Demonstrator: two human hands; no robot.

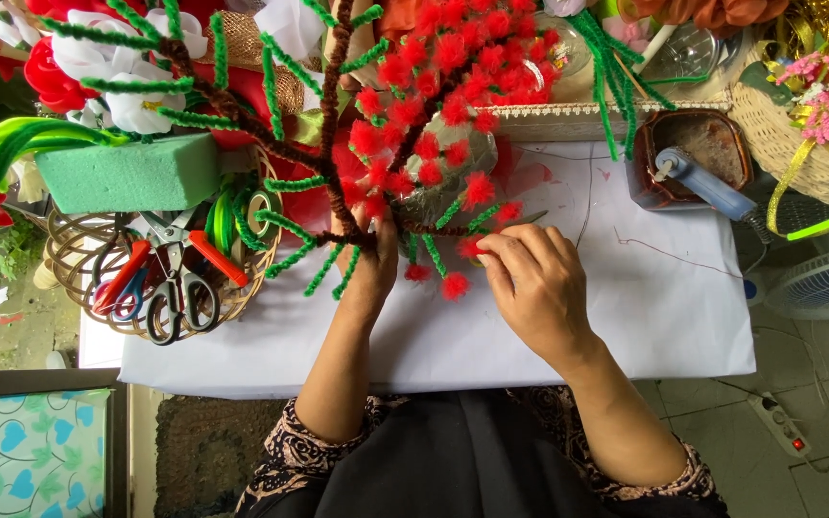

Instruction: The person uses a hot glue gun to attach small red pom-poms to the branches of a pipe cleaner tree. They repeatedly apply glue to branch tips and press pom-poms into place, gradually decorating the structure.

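A white-covered table (645, 317) stands on grey floor tiles (798, 384). The left hand (371, 264) grips a pipe-cleaner tree (405, 144). The right hand (534, 278) pinches a red pompom (472, 247).

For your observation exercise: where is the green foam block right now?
In the head view, the green foam block sits at upper left on the table, just above the wire basket holding scissors, left of the left hand.

Bare forearms, short dark brown floral-patterned sleeves (314, 451), plain black garment (472, 460) across the lap, ringless fingers.
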